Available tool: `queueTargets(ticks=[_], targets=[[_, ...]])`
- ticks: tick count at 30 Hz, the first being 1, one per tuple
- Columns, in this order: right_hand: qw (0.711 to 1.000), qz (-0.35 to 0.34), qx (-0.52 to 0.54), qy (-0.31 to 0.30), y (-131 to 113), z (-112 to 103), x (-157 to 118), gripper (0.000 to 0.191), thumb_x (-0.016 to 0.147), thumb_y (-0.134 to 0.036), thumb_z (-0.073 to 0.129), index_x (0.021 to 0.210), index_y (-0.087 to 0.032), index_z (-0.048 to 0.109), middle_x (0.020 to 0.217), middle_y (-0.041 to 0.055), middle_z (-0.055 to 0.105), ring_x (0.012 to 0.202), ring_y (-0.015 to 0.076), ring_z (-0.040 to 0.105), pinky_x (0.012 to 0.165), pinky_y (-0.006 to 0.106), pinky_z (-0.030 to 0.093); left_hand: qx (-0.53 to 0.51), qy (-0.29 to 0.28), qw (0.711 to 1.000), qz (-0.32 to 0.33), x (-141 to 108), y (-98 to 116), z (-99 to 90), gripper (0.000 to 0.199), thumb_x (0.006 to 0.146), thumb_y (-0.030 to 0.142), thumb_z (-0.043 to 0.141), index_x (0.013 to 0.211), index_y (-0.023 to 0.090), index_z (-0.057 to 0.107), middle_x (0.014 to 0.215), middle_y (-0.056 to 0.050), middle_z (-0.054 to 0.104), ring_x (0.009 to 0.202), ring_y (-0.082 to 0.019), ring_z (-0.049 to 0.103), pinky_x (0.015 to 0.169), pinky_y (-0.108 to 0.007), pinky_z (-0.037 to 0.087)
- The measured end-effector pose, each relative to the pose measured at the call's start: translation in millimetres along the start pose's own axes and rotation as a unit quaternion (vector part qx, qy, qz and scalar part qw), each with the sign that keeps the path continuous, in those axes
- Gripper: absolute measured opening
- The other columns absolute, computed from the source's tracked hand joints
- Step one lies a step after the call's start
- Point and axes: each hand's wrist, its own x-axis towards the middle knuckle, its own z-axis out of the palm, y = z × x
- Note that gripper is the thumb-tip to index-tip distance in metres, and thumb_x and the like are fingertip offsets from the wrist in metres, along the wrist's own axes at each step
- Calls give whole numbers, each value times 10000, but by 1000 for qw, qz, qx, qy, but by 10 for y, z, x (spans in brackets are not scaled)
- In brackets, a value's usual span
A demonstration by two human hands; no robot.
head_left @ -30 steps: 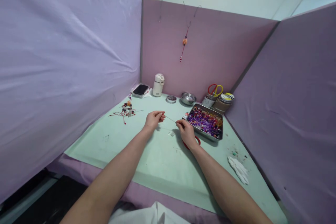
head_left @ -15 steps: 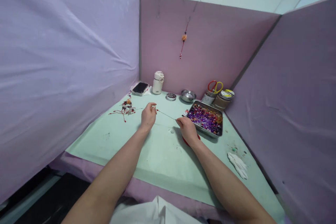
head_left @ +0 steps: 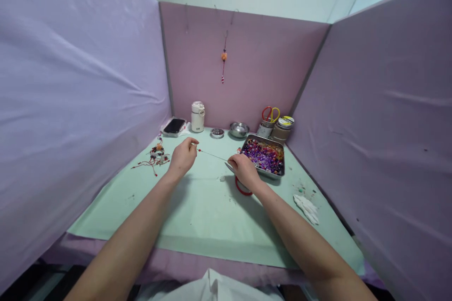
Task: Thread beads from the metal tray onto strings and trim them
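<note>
A thin cord (head_left: 213,155) with a small red bead (head_left: 199,150) on it stretches taut between my two hands, above the pale green mat. My left hand (head_left: 184,154) pinches one end, with the bead just beside its fingertips. The other end is pinched by my right hand (head_left: 243,169), fingers pressed together. Under my right hand lie red-handled scissors (head_left: 243,192), partly hidden, their blade tip showing near the fingertips. Left of my left hand, a beaded cord piece (head_left: 158,154) with several red-tipped strands rests on the mat.
Right of my right hand sits a metal tray (head_left: 271,175) of purple and red beads. Behind are a phone (head_left: 174,126), a white bottle (head_left: 197,117), a small dish (head_left: 217,133), a metal bowl (head_left: 239,130), and jars (head_left: 283,130). A white glove (head_left: 306,209) lies right. A beaded strand (head_left: 224,56) hangs behind.
The view has turned, so the scene sits further left. The cord is still held between both hands, and more of the scissors under my right hand now shows.
</note>
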Motion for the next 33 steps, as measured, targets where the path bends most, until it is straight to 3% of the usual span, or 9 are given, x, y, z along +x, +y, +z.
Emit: queueTargets(ticks=[3, 10, 17, 21, 26, 29, 31, 33], targets=[[1000, 18, 18, 0, -11, -23, 8, 214, 871, -134, 484, 722, -196, 623, 767, 34, 648, 750, 174, 528, 666, 268, 335, 42, -23, 999, 1, 21, -120, 10, 260, 824, 222, 416, 974, 195, 626, 710, -19, 653, 688, -174, 571, 673, -272, 388], [998, 66, 14, -17, 32, 45, -75, 183, 861, -143, 520, 731, -192, 640, 780, 51, 668, 758, 189, 562, 670, 277, 354, 144, -107, 984, 1, 64, -468, 329, 301, 834, 207, 392, 1023, 198, 625, 871, -87, 691, 829, -222, 612, 713, -293, 408], [994, 78, -64, -52, 41, 32, -180, 182, 891, -184, 505, 785, -189, 653, 802, 72, 669, 778, 214, 556, 708, 315, 364, 236, -209, 948, 41, 4, -510, 483, 336, 847, 226, 394, 1120, 183, 584, 930, -153, 692, 854, -275, 629, 719, -331, 413], [995, 65, -27, -65, 58, 31, -222, 158, 890, -174, 501, 826, -182, 645, 810, 67, 655, 787, 201, 553, 729, 309, 381, 252, -234, 938, 45, -45, -475, 458, 315, 881, 278, 390, 1110, 194, 590, 918, -139, 693, 846, -263, 634, 707, -319, 408], [996, 63, 15, -66, 66, 32, -273, 205, 919, -223, 451, 828, -185, 631, 770, 65, 618, 765, 202, 531, 727, 325, 390, 159, -170, 972, 10, -129, -377, 332, 352, 898, 419, 422, 1096, 189, 602, 852, -104, 690, 823, -251, 621, 705, -320, 413], [996, 55, 29, -71, 39, 29, -305, 232, 939, -254, 420, 854, -188, 625, 771, 67, 609, 758, 201, 524, 724, 336, 393, 42, -131, 989, 57, -256, -285, 287, 300, 924, 380, 389, 952, 206, 632, 849, -65, 679, 802, -196, 607, 751, -303, 431], [995, 47, 37, -75, 11, 30, -320, 234, 945, -267, 413, 878, -193, 625, 775, 70, 609, 760, 202, 522, 715, 339, 390, -31, -155, 983, 98, -369, -210, 279, 284, 925, 371, 394, 936, 218, 633, 905, -66, 673, 858, -190, 602, 803, -308, 442], [995, 37, 45, -81, -17, 33, -329, 221, 945, -269, 420, 895, -193, 621, 791, 74, 615, 770, 202, 521, 705, 337, 386, -79, -218, 964, 127, -481, -139, 282, 252, 921, 341, 409, 960, 225, 629, 894, -63, 658, 854, -187, 598, 795, -308, 454]])
